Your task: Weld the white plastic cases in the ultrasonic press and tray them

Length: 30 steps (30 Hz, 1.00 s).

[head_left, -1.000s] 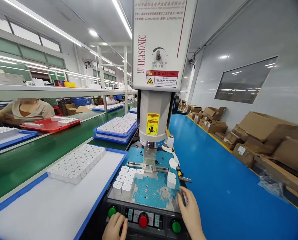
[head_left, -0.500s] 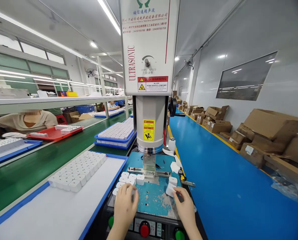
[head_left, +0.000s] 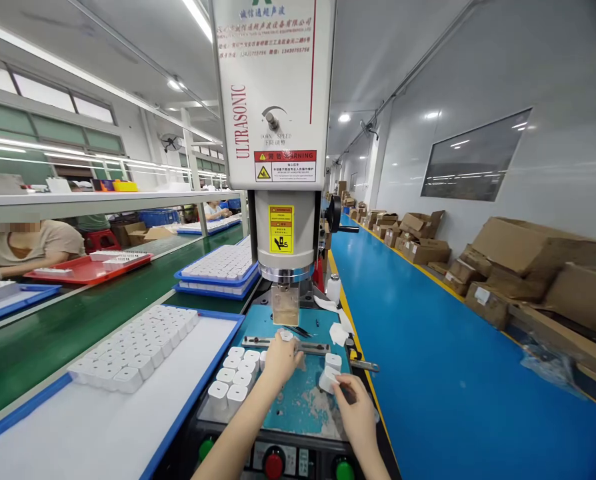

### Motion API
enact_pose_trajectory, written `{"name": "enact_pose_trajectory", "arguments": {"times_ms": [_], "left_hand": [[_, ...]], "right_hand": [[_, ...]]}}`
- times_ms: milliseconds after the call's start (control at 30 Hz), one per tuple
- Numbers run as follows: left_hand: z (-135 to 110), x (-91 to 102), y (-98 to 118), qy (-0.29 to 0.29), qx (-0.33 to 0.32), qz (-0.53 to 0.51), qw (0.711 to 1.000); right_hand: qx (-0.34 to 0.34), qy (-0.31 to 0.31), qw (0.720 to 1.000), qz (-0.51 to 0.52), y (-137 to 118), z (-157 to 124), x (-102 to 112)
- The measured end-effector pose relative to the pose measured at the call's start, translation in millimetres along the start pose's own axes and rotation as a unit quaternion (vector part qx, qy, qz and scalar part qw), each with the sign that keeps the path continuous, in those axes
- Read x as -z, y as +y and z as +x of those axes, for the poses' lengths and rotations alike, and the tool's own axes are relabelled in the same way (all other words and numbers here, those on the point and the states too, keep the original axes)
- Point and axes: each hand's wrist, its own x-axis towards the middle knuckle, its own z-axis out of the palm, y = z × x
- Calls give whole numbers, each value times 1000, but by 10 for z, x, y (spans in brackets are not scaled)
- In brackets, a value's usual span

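Note:
My left hand (head_left: 279,359) reaches over the teal work plate (head_left: 303,400) to the fixture under the raised welding horn (head_left: 285,304) of the ultrasonic machine (head_left: 273,93). Its fingers are closed round a small white part (head_left: 287,335) at the fixture. My right hand (head_left: 354,408) pinches a white cube part (head_left: 328,381) at the plate's right side, below another white cube (head_left: 333,362). Several white cube parts (head_left: 235,377) stand in a cluster on the plate's left.
A blue-rimmed tray (head_left: 128,413) with several white cubes (head_left: 138,343) lies to my left beside a green conveyor (head_left: 38,333). A stacked tray (head_left: 218,267) sits behind it. Across the belt a seated person (head_left: 23,247) works by a red tray (head_left: 88,267). Cardboard boxes (head_left: 528,267) line the right wall along the blue floor (head_left: 428,373). Buttons (head_left: 273,465) front the machine.
My left hand left the green button, crossed the cube cluster and reached the fixture. The horn has risen off the part. My right hand moved onto a white cube at the right.

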Motion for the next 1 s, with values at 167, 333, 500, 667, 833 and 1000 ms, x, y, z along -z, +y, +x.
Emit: {"name": "enact_pose_trajectory", "arguments": {"times_ms": [167, 333, 500, 667, 833, 1000], "left_hand": [[-5, 32, -42, 24, 3, -7, 1000], [1, 144, -45, 49, 6, -16, 999], [-171, 287, -24, 60, 17, -23, 998], [-818, 229, 17, 69, 64, -38, 995], [-1028, 56, -14, 24, 80, 3, 996], [-1074, -57, -67, 28, 76, -1, 997]], "right_hand": [[6, -31, 999, -18, 39, 13, 39], [9, -48, 998, -40, 84, 18, 63], [-1, -50, 998, -42, 100, 2, 62], [-11, -47, 998, -47, 129, 6, 63], [-4, -35, 997, -65, 132, 8, 51], [34, -22, 994, -100, 72, -30, 78]]}}
